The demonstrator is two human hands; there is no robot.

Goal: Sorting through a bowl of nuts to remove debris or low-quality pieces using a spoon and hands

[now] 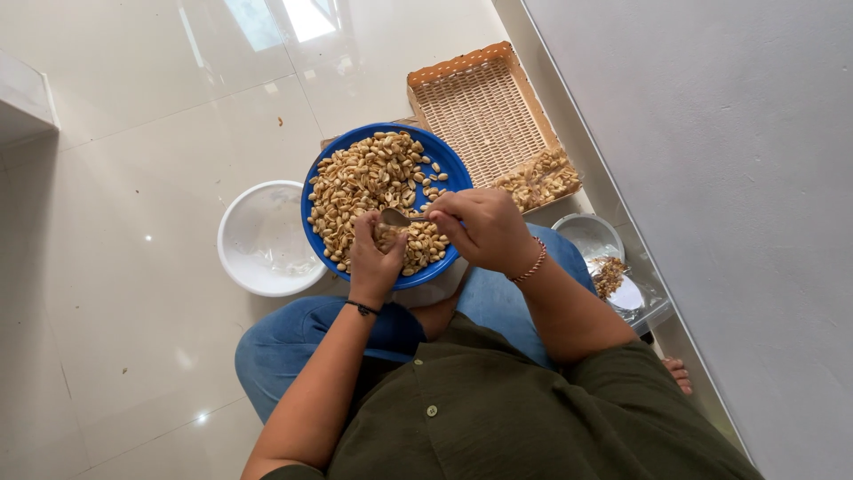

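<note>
A blue round plate (449, 164) heaped with pale peanuts (369, 182) rests on my lap. My right hand (484, 229) grips a metal spoon (397, 217), its bowl pointing left over the nuts. My left hand (373, 258) is curled at the plate's near edge, fingers closed around a nut, touching the spoon's tip. A red bead bracelet circles my right wrist and a dark band my left.
A white bowl (262, 236) sits on the tiled floor left of the plate. A woven rectangular tray (484, 111) with some nuts in its near corner lies behind. A small metal bowl (591, 236) and a plate of husks (613, 280) stand by the wall at right.
</note>
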